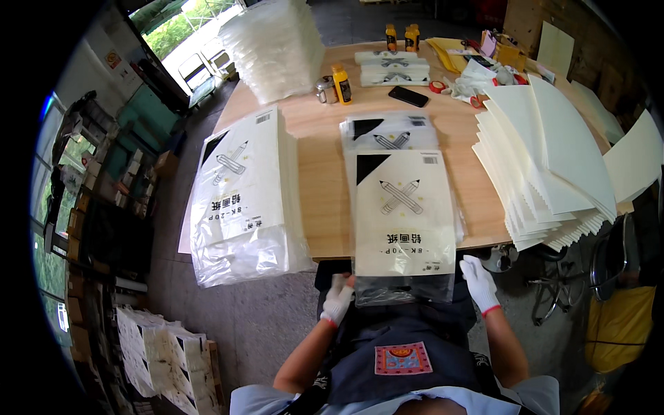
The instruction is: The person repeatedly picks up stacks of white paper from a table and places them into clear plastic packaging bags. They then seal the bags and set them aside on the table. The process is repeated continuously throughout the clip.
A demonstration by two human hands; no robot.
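Note:
In front of me a clear plastic packet of drawing paper [394,207] lies on the pile's top, its printed crossed pencils upside up and its loose clear flap [404,289] hanging over the table's front edge. My left hand [337,300], in a white glove with a red cuff, is just left of that flap, fingers apart and seemingly holding nothing. On the flap's other side my right hand [479,283], gloved alike, is open with fingers stretched toward the table edge. More packets [391,124] show behind the top one.
A tall stack of filled packets [238,180] stands at the left, a fanned stack of cream sheets [539,166] at the right. Farther back are a pile of clear bags [273,48], an orange bottle [342,84], a glass jar [326,90], a black phone [408,96] and tape rolls [437,86].

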